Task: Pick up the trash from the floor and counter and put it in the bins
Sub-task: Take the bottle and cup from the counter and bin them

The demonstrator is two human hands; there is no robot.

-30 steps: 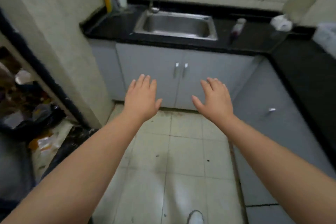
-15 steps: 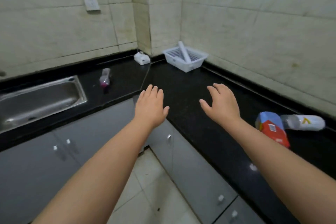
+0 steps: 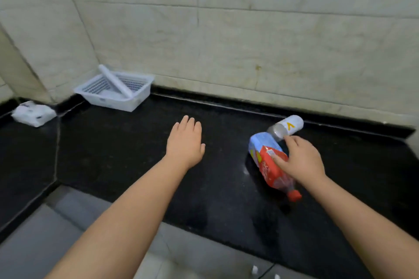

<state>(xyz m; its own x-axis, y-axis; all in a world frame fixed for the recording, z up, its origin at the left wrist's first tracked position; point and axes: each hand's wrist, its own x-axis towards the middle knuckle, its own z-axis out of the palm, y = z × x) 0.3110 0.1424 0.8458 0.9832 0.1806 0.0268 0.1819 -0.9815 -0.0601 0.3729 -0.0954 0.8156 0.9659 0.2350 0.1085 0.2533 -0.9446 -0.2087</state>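
1. Lay on its side on the glossy black stone counter: a clear plastic bottle with red label and red cap, just beside a white can with a yellow mark.
2. Looked empty, light, crushable, slick; best gripped mid-body.
3. Right hand curled onto the bottle, not yet closed.
4. Left hand spread flat, empty.
5. Pale tiled wall close behind; no bins visible.

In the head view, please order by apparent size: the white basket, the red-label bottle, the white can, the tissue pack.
1. Basket, largest.
2. Bottle, though it lies nearer the camera and the right hand covers part.
3. Tissue pack and can: they look similar, so unranked.
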